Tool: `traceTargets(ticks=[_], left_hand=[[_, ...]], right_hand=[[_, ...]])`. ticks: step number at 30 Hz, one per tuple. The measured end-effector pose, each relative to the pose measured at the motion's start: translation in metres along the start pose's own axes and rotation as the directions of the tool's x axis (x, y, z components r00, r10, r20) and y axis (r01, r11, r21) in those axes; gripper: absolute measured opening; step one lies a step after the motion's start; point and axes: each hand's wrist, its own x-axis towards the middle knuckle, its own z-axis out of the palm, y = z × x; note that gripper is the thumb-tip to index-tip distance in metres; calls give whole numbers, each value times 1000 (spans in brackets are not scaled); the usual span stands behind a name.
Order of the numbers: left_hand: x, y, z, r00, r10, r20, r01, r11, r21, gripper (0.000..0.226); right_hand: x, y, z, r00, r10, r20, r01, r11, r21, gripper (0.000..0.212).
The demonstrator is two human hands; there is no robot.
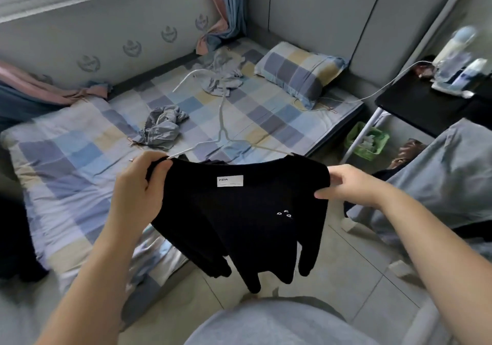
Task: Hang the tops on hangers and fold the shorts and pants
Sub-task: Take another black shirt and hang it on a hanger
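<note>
My left forearm and right forearm are bare along the length that shows, from the lower corners of the view up to the wrists. My left hand and right hand are bare too. On my front I wear a plain light grey garment, smooth and soft-looking, which shows as a rounded shape at the bottom middle; its cut I cannot tell.

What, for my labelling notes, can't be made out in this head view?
Head view, all items:
Hanger: its ends, hidden inside the black top.
White label: print too small to read.
Left hand and right hand: some fingertips hidden by the fabric they grip.
Bottles on the side table: blurred.
Grey garments on the bed: tops or shorts, unclear.
Dark cloth: cut off by the left edge.
</note>
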Motion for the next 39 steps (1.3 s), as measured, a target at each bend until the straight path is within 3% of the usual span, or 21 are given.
traceTargets(ticks=[2,5,9,12,14,17,21,26,30,34,36,39], left_hand=[[4,-2,-6,1000,13,-8,-13,1000,-8,39],[8,-8,-9,998,55,12,-55,998,-2,34],[11,-16,-5,995,94,40,-97,993,74,9],[11,-16,-4,996,83,13,-84,991,105,9],[10,-11,-5,998,60,-7,-59,996,59,20],[10,0,-4,999,36,-15,-36,998,-57,40],[10,12,4,997,68,27,-63,987,-147,35],[17,20,31,976,134,169,-109,983,-150,36],[23,33,63,948,194,253,-144,968,-204,35],[32,57,102,919,199,341,-100,953,-286,14],[37,70,125,886,228,404,-99,944,-315,11],[43,98,164,807,309,503,-141,929,-343,24]], right_hand=[[0,18,-6,997,37,-69,-45,992,-118,24],[5,24,-7,968,-30,-251,-4,991,-137,27],[6,6,2,846,-212,-490,224,974,-35,26],[-2,-5,6,790,-272,-550,394,912,116,7],[-7,-4,8,788,-276,-550,429,887,169,9],[-9,5,15,824,-251,-508,397,895,201,31],[-14,2,23,819,-204,-536,353,916,191,51],[-31,-9,26,831,-254,-495,344,934,99,13],[-55,4,25,817,-133,-561,272,947,172,23],[-92,32,19,870,80,-487,58,963,261,28],[-113,46,19,836,130,-534,32,958,284,26],[-145,63,21,703,198,-683,45,946,321,34]])
